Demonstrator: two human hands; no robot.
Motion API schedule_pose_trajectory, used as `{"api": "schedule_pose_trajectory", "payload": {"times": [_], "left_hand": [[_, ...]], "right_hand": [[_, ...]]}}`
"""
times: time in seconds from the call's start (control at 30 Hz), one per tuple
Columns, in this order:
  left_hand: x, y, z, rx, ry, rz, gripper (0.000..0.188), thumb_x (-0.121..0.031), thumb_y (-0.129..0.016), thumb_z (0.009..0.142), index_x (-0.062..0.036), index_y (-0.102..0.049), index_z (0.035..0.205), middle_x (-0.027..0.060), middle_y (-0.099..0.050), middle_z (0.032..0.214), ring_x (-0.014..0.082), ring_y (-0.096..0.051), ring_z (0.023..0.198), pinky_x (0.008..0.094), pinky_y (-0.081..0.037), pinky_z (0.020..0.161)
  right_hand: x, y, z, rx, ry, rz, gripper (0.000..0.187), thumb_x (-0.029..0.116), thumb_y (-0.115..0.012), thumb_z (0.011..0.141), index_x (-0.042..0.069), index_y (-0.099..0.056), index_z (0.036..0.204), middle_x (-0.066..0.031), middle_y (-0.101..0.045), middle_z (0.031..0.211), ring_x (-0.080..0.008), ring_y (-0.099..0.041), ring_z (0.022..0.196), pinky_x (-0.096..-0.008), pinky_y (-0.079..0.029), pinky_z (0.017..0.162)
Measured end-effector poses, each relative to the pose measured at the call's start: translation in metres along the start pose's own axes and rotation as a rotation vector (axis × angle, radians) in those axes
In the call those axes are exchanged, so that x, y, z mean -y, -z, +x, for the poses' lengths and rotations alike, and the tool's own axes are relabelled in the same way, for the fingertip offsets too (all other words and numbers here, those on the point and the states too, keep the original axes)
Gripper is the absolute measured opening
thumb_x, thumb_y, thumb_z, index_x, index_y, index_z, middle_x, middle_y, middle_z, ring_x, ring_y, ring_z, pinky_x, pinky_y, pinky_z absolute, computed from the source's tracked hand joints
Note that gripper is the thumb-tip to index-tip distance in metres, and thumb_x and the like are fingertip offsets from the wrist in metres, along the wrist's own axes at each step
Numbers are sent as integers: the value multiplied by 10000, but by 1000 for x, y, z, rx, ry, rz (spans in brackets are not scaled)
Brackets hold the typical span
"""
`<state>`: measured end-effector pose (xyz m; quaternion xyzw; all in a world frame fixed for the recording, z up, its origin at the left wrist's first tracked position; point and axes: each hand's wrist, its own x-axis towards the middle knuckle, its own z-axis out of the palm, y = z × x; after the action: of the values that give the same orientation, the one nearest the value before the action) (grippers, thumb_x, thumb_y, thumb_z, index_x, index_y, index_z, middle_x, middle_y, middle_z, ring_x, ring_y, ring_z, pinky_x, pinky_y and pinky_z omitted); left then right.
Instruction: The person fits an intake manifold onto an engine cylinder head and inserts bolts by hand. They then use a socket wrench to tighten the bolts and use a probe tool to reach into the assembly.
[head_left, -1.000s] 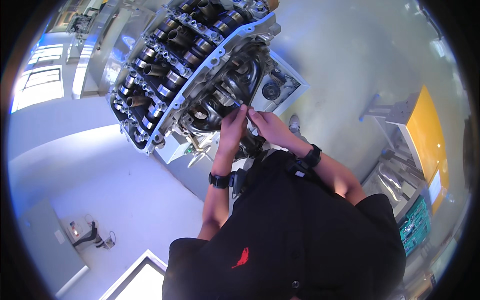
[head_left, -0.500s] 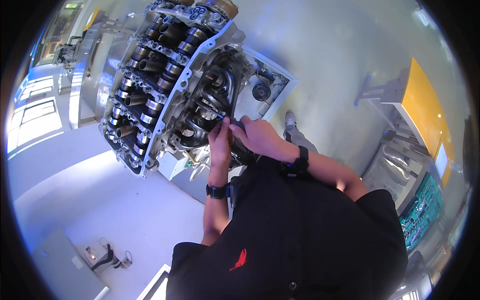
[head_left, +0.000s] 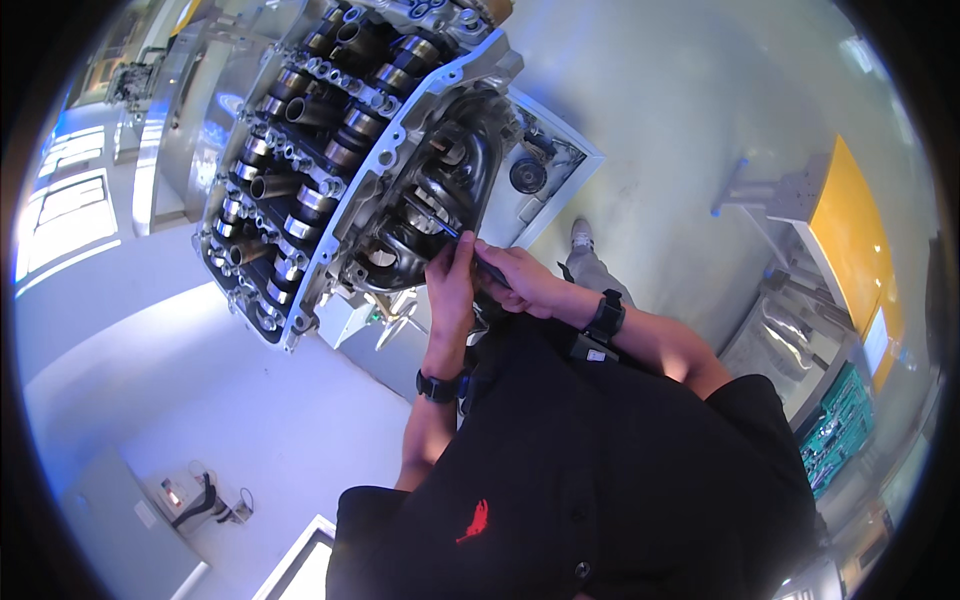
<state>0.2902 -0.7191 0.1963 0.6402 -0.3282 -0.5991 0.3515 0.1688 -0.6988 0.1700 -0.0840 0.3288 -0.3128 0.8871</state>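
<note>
My left hand (head_left: 451, 290) is closed, thumb and fingers pinching the shaft of a slim tool (head_left: 439, 220). Its metal shaft points up and left into the dark curved pipes of a manifold (head_left: 476, 172). Beside it, my right hand (head_left: 530, 283) closes round the tool's dark handle (head_left: 492, 270); the exact kind of tool cannot be made out. The manifold is fixed along the right side of a large engine (head_left: 345, 150) with its camshafts exposed. The shaft's far tip is hard to see among the pipes.
Behind the manifold stands a pale tray (head_left: 590, 160) holding a round black part (head_left: 528, 176). At the right is a yellow-topped workbench (head_left: 845, 230), with a teal tool case (head_left: 838, 432) near it. A grey cabinet (head_left: 125, 525) stands lower left.
The engine sits slightly further right in view. My right hand has dropped from over the top of the handle to lower along it, its fingers now curled underneath. My left hand keeps its pinch.
</note>
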Motion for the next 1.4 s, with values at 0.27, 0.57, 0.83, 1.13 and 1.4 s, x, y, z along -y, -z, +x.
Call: {"api": "schedule_pose_trajectory", "payload": {"times": [0.27,0.57,0.83,1.13,1.4], "left_hand": [[3,5,2,-78,-120,243,317,-257,-567,870,2,-546,687,9,-476,556,64,-391,526,255,-300,465],[-4,10,-12,164,167,-285,231,-217,-464,923,-17,-540,1011,-42,-363,627,70,-315,507,190,-266,475],[13,51,-45,37,22,-600,224,-53,-421,915,-15,-455,1133,117,-568,959,113,-445,638,224,-351,531],[13,73,-45,-33,-125,-839,274,-207,-421,954,-27,-501,1145,64,-553,890,81,-404,607,194,-320,512],[29,101,-45,-19,-315,-692,167,-86,-505,894,-63,-573,1045,164,-610,1044,78,-416,556,193,-334,485]], "right_hand": [[-7,3,8,48,-60,98,445,517,-404,903,108,-432,729,37,-326,458,-46,-233,325,-201,-145,309],[10,10,-1,22,-77,-133,429,485,-375,925,92,-449,770,48,-315,455,-42,-224,327,-194,-166,316],[21,7,-27,-259,281,-927,329,334,-482,914,17,-559,871,-9,-504,575,-67,-471,526,-236,-360,491],[42,-9,-82,-26,469,-1259,241,152,-593,819,-6,-572,1000,-49,-595,696,-96,-537,603,-242,-428,569],[25,-23,-76,-49,562,-1337,236,129,-625,791,-7,-589,980,-75,-607,727,-131,-573,623,-254,-447,591]]}}
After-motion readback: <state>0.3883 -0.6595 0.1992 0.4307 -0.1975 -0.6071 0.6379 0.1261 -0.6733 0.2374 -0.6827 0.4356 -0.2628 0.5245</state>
